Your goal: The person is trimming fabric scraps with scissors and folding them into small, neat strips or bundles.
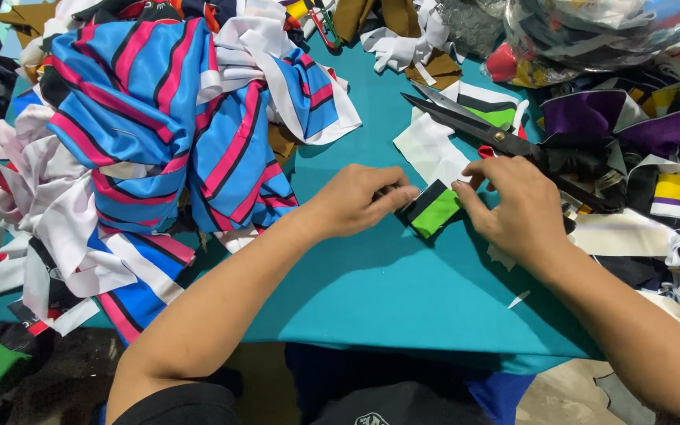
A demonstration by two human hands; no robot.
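Teal worktop (371, 275) under my hands: my left hand (356, 201) and right hand (513, 208) both pinch a small green, black and white fabric strip (433, 211), flattening it. Black scissors (482, 130) lie just beyond, by the striped cloth pile (159, 118); the strip seems to need aligned edges.

Bare teal table (403, 291) open below hands, toward near edge. Striped fabric heap (159, 118) blocks left. Scissors (482, 130) lie just behind right hand (517, 208); scrap pile (647, 173) crowds right.
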